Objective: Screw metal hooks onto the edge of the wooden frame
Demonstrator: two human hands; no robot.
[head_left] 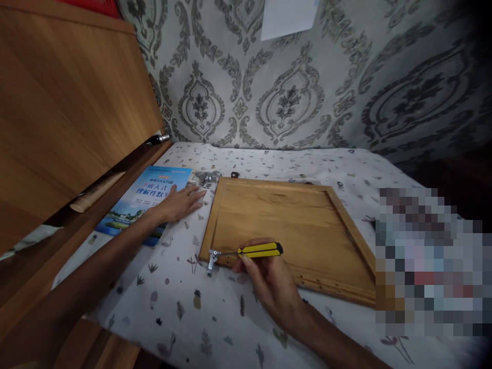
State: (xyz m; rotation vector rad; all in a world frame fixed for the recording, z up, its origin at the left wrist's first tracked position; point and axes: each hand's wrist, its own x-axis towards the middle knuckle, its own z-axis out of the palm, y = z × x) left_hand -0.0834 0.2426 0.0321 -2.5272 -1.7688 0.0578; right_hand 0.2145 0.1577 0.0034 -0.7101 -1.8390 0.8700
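My right hand [274, 282] grips a yellow and black screwdriver [261, 250]. Its shaft points left, with the tip at a metal hinge [212, 260] on the near left corner of a framed wooden panel [277, 220]. The panel lies flat, and small dark holes run along its near edge. My left hand [180, 204] rests palm down with the fingers spread, partly over a blue book [148, 197] and partly on the patterned cloth. Just beyond its fingertips, small metal pieces [207, 178] lie by the panel's far left corner, too small to make out.
A wooden cabinet [77, 102] stands close on the left. Patterned cloth [161, 287] covers the surface under the panel, and a patterned wall [238, 92] closes off the back. A pixelated patch [430, 261] hides what is at the right.
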